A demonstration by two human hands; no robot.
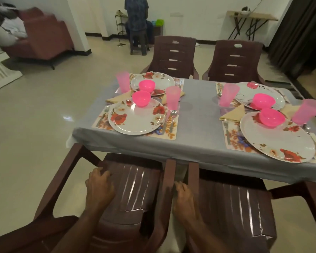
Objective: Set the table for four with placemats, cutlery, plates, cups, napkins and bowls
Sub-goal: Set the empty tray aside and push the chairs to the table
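The table [199, 110], under a grey cloth, carries several floral place settings. At the near left, a floral plate [135, 119] lies on a placemat [170, 133] with a pink bowl [141, 98], a pink cup [173, 97], a fork [102, 115], a spoon [173, 114] and a beige napkin [117, 98]. The near right plate [277, 139] also has a bowl [272, 117] and a cup [306, 111]. My left hand [98, 187] grips the left edge of the near brown chair's back [135, 189]. My right hand [184, 198] grips its right edge.
A second brown chair [235, 207] stands right beside the held one. Two more chairs [173, 57] stand at the table's far side. A person sits on a stool [137, 24] at the back, and a sofa [44, 35] is at the far left. Open floor lies to the left.
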